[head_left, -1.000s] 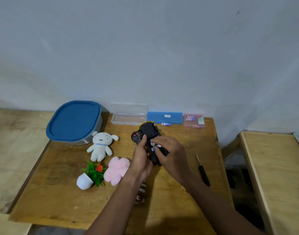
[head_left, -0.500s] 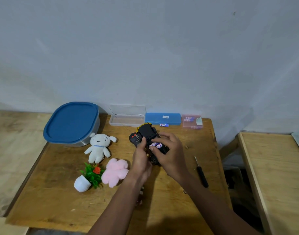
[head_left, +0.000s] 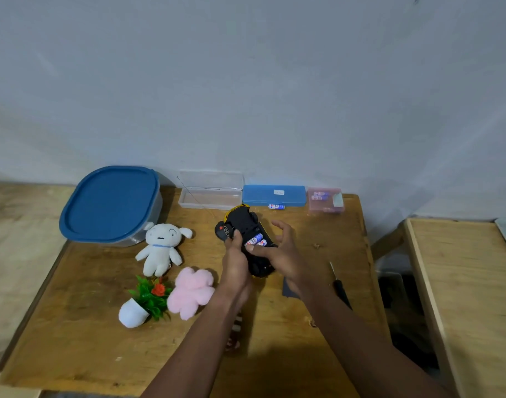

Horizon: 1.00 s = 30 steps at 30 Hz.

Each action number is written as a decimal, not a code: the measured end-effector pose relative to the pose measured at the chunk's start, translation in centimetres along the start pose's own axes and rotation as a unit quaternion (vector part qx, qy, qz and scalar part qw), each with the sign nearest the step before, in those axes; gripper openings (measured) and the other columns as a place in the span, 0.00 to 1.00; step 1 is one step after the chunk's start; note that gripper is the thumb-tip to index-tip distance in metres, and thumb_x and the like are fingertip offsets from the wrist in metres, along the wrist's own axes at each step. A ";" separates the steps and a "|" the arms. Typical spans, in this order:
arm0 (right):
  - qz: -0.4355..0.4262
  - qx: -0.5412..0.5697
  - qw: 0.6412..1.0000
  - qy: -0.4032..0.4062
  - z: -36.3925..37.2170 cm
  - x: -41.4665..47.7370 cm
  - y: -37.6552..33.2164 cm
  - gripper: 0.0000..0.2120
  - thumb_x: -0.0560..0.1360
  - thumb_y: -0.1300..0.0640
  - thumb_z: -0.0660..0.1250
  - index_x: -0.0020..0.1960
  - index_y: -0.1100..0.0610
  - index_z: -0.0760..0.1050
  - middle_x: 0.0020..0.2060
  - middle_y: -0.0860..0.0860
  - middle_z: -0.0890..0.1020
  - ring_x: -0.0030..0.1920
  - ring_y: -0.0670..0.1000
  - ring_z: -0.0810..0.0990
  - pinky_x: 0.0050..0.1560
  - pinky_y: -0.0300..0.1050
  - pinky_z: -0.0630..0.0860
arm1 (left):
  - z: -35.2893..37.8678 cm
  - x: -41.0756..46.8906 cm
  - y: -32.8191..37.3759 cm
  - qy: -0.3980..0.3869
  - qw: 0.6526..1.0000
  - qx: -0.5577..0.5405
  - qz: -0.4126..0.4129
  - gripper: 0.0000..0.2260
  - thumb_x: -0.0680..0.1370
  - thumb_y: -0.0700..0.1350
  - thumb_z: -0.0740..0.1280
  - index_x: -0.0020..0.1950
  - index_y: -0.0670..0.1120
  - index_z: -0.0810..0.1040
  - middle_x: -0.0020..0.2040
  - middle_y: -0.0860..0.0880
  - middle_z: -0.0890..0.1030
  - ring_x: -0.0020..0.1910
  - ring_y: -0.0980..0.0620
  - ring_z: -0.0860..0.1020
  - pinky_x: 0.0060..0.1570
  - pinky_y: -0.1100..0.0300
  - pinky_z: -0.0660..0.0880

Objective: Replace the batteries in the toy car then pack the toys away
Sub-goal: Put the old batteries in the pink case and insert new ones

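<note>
The toy car (head_left: 242, 221) lies upside down at the table's middle, black underside up, yellow body at its edges. Two batteries (head_left: 257, 240) show in its open compartment. My left hand (head_left: 236, 261) grips the car's left side, thumb up by a wheel. My right hand (head_left: 283, 255) is at the car's right, its thumb pressing on the batteries and its fingers raised off the car. A loose battery (head_left: 276, 207) lies in front of the blue case (head_left: 274, 194). A dark flat cover (head_left: 289, 289) rests on the table by my right wrist.
A screwdriver (head_left: 341, 293) lies right of my right arm. At the back stand a blue-lidded container (head_left: 111, 205), an open clear box (head_left: 211, 196) and a pink box with batteries (head_left: 326, 200). White plush (head_left: 162, 248), pink plush (head_left: 192, 292) and toy plant (head_left: 145, 304) lie left.
My right hand's fingers have lifted off the car, leaving the thumb on the batteries, which now show in the compartment. The left hand keeps its grip.
</note>
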State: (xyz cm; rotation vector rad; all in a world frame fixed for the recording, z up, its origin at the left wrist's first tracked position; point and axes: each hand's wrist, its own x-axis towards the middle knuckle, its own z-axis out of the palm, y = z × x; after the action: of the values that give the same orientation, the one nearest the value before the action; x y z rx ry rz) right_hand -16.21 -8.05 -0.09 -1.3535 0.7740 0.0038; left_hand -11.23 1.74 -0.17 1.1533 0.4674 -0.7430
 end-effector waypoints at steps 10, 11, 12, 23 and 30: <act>-0.084 -0.219 0.962 0.140 -0.6 6.8 -0.9 0.08 0.72 0.50 0.66 0.49 0.49 0.80 0.46 0.47 0.82 0.49 0.49 0.80 0.52 0.48 0.76 | -0.8 2.9 3.1 -0.001 0.997 0.013 -0.073 0.23 0.83 0.57 0.59 0.69 0.42 0.76 0.59 0.37 0.84 0.59 0.36 0.82 0.62 0.37 0.76; -0.125 -0.339 0.919 0.156 -0.9 7.8 -1.0 0.12 0.72 0.51 0.61 0.47 0.51 0.81 0.43 0.49 0.82 0.46 0.51 0.80 0.48 0.47 0.74 | -0.8 3.1 3.6 -0.009 0.997 0.019 -0.074 0.22 0.84 0.57 0.58 0.67 0.42 0.77 0.57 0.38 0.84 0.57 0.37 0.83 0.59 0.40 0.78; -0.155 -0.450 0.864 0.166 -1.2 9.0 -0.7 0.15 0.71 0.52 0.58 0.48 0.54 0.82 0.43 0.51 0.82 0.46 0.53 0.80 0.48 0.48 0.72 | -0.9 3.3 4.0 -0.020 0.997 0.027 -0.074 0.21 0.84 0.56 0.57 0.65 0.41 0.78 0.55 0.39 0.85 0.52 0.39 0.84 0.54 0.43 0.81; -0.229 -0.664 0.692 0.169 -0.9 12.5 0.1 0.08 0.75 0.54 0.63 0.49 0.57 0.77 0.46 0.57 0.79 0.47 0.60 0.79 0.44 0.52 0.75 | -2.0 4.7 5.9 -0.080 0.988 0.066 -0.111 0.21 0.84 0.56 0.57 0.63 0.43 0.80 0.55 0.41 0.85 0.46 0.43 0.85 0.44 0.51 0.83; -0.215 -0.720 0.643 0.148 -1.0 12.6 -0.4 0.10 0.68 0.62 0.69 0.49 0.58 0.79 0.43 0.57 0.81 0.43 0.60 0.81 0.46 0.53 0.74 | -2.0 4.2 6.0 -0.079 0.989 0.064 -0.109 0.18 0.84 0.55 0.57 0.57 0.45 0.82 0.51 0.42 0.86 0.45 0.43 0.85 0.43 0.50 0.83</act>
State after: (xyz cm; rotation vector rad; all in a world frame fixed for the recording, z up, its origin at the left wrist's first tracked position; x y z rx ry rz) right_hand -7.00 -14.35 -6.01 -3.1457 0.6324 0.0288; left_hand -3.89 3.66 0.11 1.1626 0.4215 -1.0589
